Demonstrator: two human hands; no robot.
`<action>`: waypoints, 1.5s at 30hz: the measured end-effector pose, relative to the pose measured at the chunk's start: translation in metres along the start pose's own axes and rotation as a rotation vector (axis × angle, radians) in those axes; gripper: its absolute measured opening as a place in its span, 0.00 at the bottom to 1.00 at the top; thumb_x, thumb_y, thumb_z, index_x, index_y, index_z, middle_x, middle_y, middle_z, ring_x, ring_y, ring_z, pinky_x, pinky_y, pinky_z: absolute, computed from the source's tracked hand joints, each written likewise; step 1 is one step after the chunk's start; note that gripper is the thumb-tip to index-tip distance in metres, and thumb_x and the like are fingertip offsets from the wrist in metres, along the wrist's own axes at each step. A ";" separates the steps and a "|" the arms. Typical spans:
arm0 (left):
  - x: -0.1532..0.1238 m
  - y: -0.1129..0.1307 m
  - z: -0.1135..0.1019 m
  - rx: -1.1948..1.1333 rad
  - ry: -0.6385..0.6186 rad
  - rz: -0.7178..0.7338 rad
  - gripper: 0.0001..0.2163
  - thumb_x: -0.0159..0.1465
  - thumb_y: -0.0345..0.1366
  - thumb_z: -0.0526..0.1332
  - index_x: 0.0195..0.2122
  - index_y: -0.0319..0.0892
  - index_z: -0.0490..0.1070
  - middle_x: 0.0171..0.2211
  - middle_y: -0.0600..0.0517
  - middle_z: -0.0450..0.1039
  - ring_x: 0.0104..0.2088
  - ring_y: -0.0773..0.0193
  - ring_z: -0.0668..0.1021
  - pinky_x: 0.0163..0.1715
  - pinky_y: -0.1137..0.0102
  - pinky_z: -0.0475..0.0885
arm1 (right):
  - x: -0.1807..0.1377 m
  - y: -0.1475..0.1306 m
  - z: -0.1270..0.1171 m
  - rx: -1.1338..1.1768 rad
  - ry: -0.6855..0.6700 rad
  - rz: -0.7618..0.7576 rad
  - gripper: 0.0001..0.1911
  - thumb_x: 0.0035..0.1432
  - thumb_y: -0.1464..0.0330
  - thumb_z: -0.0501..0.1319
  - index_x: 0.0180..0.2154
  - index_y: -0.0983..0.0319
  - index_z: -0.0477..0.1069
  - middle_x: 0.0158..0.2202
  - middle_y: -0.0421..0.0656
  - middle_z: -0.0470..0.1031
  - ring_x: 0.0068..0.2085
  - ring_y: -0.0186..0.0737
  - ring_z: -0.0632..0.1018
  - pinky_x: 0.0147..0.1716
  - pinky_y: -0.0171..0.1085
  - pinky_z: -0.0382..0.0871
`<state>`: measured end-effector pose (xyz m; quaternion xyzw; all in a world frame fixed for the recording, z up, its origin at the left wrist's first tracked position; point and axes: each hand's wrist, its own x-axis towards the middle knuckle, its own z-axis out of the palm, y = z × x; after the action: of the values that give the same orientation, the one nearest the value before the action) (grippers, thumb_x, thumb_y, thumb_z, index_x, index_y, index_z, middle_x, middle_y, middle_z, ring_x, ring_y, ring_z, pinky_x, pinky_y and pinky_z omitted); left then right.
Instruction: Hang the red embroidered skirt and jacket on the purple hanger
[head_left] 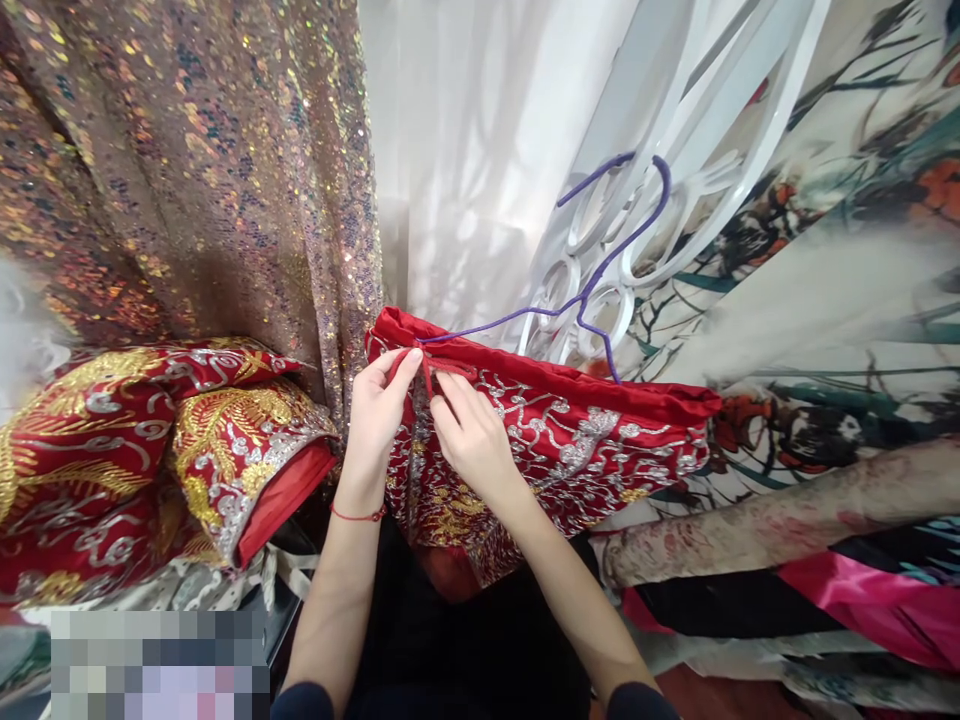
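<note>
A red embroidered skirt [585,430] with silver and gold patterns hangs from a purple wire hanger [592,285]. The hanger's lower ends go into the skirt's red waistband [645,395]. My left hand [382,395] pinches a thin red cord [427,368] at the left end of the waistband. Close beside it, my right hand [474,430] has its fingers curled on the same cord, and a loop of it shows above those fingers. My right fingertips are partly hidden. A thin red bracelet circles my left wrist.
On the left lies another red garment with gold embroidery [112,450]. Behind it hangs a sequined curtain [225,180]. A white scrollwork frame [720,190] stands behind the hanger, and rolled fabrics [795,510] are stacked at right.
</note>
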<state>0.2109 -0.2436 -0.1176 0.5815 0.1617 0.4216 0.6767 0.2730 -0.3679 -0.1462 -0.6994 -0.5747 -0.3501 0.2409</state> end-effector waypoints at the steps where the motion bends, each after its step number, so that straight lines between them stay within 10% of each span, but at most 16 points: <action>1: 0.000 0.000 0.000 0.006 0.007 0.004 0.14 0.56 0.47 0.71 0.35 0.40 0.80 0.37 0.50 0.81 0.37 0.64 0.78 0.46 0.68 0.73 | 0.000 0.000 0.000 0.003 -0.010 -0.006 0.14 0.68 0.78 0.51 0.42 0.64 0.75 0.57 0.58 0.76 0.59 0.51 0.76 0.50 0.45 0.75; 14: 0.001 -0.006 0.006 -0.076 0.028 0.007 0.15 0.56 0.47 0.71 0.35 0.39 0.80 0.33 0.51 0.81 0.35 0.66 0.77 0.44 0.70 0.73 | 0.001 0.017 -0.001 0.001 -0.042 -0.079 0.15 0.68 0.78 0.50 0.42 0.62 0.74 0.58 0.56 0.75 0.59 0.49 0.76 0.50 0.47 0.73; 24: 0.003 0.005 -0.013 0.137 -0.039 0.095 0.14 0.59 0.48 0.69 0.37 0.41 0.82 0.31 0.49 0.81 0.33 0.63 0.80 0.41 0.68 0.76 | 0.014 0.013 -0.009 1.128 0.076 0.856 0.19 0.63 0.52 0.62 0.44 0.60 0.74 0.39 0.46 0.84 0.38 0.41 0.84 0.28 0.34 0.72; 32: -0.003 0.008 -0.024 0.234 0.122 0.306 0.12 0.64 0.45 0.66 0.41 0.43 0.81 0.41 0.49 0.82 0.42 0.62 0.81 0.49 0.68 0.74 | 0.033 0.016 -0.006 1.615 -0.277 1.120 0.31 0.61 0.42 0.58 0.41 0.64 0.76 0.38 0.54 0.84 0.35 0.44 0.84 0.23 0.33 0.71; 39: -0.002 0.012 -0.029 0.182 0.218 0.338 0.10 0.63 0.44 0.67 0.39 0.44 0.80 0.38 0.51 0.81 0.39 0.66 0.80 0.46 0.70 0.74 | 0.041 0.005 0.015 1.730 0.090 1.202 0.13 0.53 0.57 0.66 0.33 0.60 0.71 0.36 0.47 0.84 0.33 0.37 0.81 0.28 0.32 0.69; 45: -0.004 0.013 -0.030 0.155 0.212 0.328 0.09 0.63 0.43 0.68 0.39 0.44 0.81 0.38 0.51 0.81 0.40 0.65 0.80 0.46 0.70 0.74 | 0.044 0.003 0.018 1.638 0.121 1.192 0.14 0.43 0.61 0.69 0.30 0.58 0.67 0.30 0.39 0.80 0.28 0.34 0.78 0.26 0.31 0.66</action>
<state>0.1824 -0.2277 -0.1143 0.6027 0.1669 0.5713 0.5315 0.2837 -0.3269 -0.1237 -0.4729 -0.1822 0.2942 0.8103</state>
